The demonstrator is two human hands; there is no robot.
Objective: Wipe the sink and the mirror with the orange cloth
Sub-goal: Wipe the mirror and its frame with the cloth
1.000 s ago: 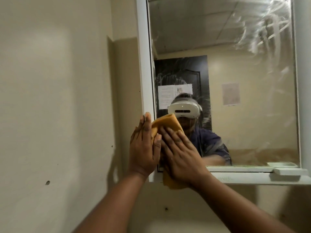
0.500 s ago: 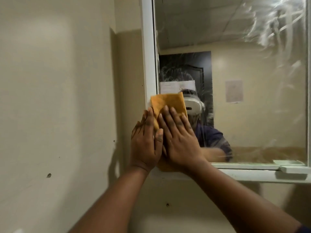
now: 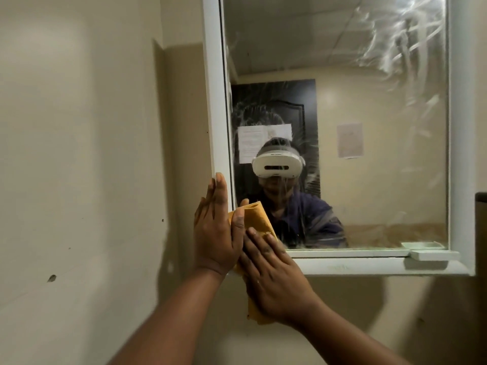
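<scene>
The white-framed mirror (image 3: 369, 75) hangs on the wall ahead, with wet streaks in its upper right. The orange cloth (image 3: 259, 219) is pressed flat against the mirror's lower left corner and hangs down past the frame's bottom ledge. My right hand (image 3: 274, 277) lies flat on the cloth with fingers spread, over the bottom ledge. My left hand (image 3: 217, 230) rests flat on the left frame edge, its thumb on the cloth's upper part. The sink is out of view.
A beige side wall (image 3: 79, 154) stands close on the left. A small white soap dish (image 3: 432, 255) sits on the mirror's bottom ledge at the right. A dark object (image 3: 481, 233) shows at the right edge.
The cloth and my right hand slid up the glass, then down to the lower left corner, over the bottom ledge. My left hand stayed at the frame's left edge.
</scene>
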